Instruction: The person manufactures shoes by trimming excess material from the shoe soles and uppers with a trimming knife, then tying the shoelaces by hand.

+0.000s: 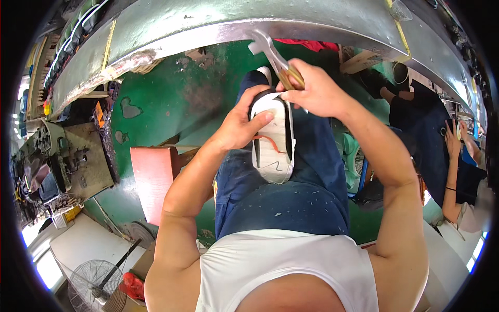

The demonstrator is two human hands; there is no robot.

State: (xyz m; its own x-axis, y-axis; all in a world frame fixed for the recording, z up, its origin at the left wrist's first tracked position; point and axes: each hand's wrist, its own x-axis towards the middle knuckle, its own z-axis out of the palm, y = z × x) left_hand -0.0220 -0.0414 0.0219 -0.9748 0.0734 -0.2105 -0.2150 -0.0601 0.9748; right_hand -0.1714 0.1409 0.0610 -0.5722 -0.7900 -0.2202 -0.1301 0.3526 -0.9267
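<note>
On my lap lies a shoe point(271, 162), its pale underside facing up. Dark and white upper material runs along its edges, and a thin orange strip point(271, 141) crosses it. My left hand point(245, 120) grips the far end, thumb pressed flat on the underside and fingers wrapped round the side. My right hand point(318, 89) is closed round the brass-coloured handles of lasting pincers point(273, 54), whose metal head points away from me, up and left. The right thumb and fingertips are at the shoe's far right edge; whether they pinch its material I cannot tell.
A metal-topped bench point(208, 23) curves across the far side. To the left stand a reddish padded seat point(153, 174) and a machine point(78, 164); a wire fan point(93, 286) is at lower left. A green plastic stool point(353, 161) and another seated person point(423, 125) are to the right.
</note>
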